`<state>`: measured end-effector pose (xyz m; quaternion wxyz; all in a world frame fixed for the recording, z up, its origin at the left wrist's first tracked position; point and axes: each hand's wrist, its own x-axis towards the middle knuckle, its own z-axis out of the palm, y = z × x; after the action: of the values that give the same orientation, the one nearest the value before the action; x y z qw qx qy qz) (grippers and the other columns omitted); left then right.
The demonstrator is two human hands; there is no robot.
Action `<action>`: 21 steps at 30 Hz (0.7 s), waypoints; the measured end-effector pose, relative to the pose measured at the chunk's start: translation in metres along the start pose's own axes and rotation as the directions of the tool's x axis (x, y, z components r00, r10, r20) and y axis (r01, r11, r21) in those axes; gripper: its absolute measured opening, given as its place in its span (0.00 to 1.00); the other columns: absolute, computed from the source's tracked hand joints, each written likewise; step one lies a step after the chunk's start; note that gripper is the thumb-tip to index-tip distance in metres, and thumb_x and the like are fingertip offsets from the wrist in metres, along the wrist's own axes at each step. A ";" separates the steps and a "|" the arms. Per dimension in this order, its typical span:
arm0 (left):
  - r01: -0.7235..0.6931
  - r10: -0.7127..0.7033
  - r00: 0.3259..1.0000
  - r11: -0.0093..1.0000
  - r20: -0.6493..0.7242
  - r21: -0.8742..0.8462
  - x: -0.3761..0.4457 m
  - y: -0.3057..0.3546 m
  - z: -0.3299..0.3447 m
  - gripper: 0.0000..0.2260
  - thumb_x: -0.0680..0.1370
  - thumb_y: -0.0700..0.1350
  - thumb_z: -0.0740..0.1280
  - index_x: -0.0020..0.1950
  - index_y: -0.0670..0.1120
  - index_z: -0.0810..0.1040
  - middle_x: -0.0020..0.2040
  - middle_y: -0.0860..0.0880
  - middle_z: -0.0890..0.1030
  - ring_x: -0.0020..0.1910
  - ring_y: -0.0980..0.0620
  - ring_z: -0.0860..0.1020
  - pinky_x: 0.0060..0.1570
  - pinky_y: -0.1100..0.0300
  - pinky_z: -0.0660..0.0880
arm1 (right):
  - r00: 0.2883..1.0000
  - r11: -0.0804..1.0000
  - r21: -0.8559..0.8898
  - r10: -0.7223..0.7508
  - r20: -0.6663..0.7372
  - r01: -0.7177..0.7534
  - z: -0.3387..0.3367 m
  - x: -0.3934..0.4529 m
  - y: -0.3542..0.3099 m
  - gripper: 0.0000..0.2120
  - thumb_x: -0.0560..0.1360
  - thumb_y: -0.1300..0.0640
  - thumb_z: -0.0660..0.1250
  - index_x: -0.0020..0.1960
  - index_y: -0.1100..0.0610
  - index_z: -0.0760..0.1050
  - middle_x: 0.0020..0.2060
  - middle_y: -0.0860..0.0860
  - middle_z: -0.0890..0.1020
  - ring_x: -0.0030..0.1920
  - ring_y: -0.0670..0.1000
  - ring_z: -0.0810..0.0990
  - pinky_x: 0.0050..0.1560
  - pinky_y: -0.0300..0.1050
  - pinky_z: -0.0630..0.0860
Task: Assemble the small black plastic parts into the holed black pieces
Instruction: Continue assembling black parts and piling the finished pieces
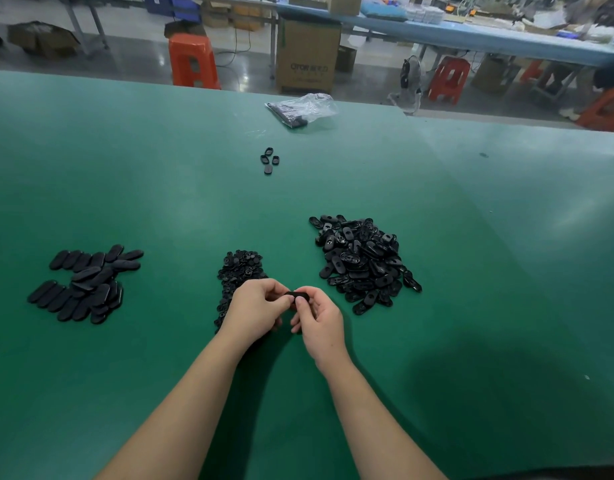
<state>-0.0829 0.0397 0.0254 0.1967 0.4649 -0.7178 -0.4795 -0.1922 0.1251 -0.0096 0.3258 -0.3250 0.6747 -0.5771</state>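
My left hand (255,308) and my right hand (317,322) meet above the green table (160,188), both pinching one black oval piece (294,294) between fingertips. A heap of holed black oval pieces (362,263) lies just right of my hands. A pile of small black plastic parts (238,275) sits under and behind my left hand, partly hidden by it. At the left lies a group of oval black pieces (85,284) lying flat, no holes showing.
Several loose black pieces (270,160) lie farther back in the middle. A clear plastic bag with dark parts (300,109) rests near the table's far edge. Beyond it stand orange stools (193,60), a cardboard box (307,57) and a long blue bench (472,36).
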 end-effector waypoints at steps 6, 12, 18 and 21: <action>0.007 -0.007 1.000 1.000 0.002 0.007 0.000 0.003 -0.001 0.04 0.76 0.42 0.72 0.42 0.50 0.83 0.33 0.52 0.84 0.24 0.54 0.79 0.25 0.61 0.75 | 1.000 1.000 -0.014 -0.012 0.011 0.012 0.000 -0.001 0.000 0.10 0.82 0.63 0.63 0.50 0.50 0.78 0.29 0.47 0.80 0.30 0.46 0.77 0.35 0.43 0.77; 0.031 -0.031 0.999 0.999 -0.011 0.035 -0.001 0.005 0.000 0.05 0.75 0.42 0.72 0.40 0.48 0.81 0.30 0.50 0.83 0.24 0.53 0.79 0.25 0.62 0.73 | 1.000 1.000 0.017 -0.006 0.007 0.006 0.001 -0.002 -0.001 0.09 0.81 0.64 0.65 0.50 0.51 0.79 0.33 0.45 0.82 0.31 0.45 0.78 0.34 0.40 0.77; 0.014 -0.010 0.998 0.998 -0.061 0.062 -0.004 0.011 0.007 0.04 0.74 0.42 0.72 0.39 0.47 0.80 0.28 0.51 0.82 0.22 0.55 0.77 0.25 0.64 0.72 | 1.000 0.998 0.069 -0.001 -0.025 0.003 -0.001 -0.001 -0.002 0.08 0.81 0.64 0.66 0.51 0.53 0.81 0.37 0.47 0.84 0.33 0.46 0.78 0.36 0.42 0.77; -0.003 0.011 0.996 0.995 -0.087 0.096 -0.007 0.015 0.008 0.04 0.74 0.43 0.72 0.39 0.47 0.81 0.31 0.50 0.83 0.28 0.52 0.80 0.32 0.59 0.78 | 0.999 0.996 0.086 0.007 -0.035 -0.004 -0.001 -0.001 -0.001 0.08 0.81 0.64 0.66 0.51 0.53 0.81 0.38 0.48 0.85 0.36 0.46 0.80 0.37 0.43 0.78</action>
<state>-0.0924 0.0517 0.0359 0.2070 0.4917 -0.7324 -0.4230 -0.1924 0.1260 -0.0080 0.3290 -0.2986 0.6559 -0.6102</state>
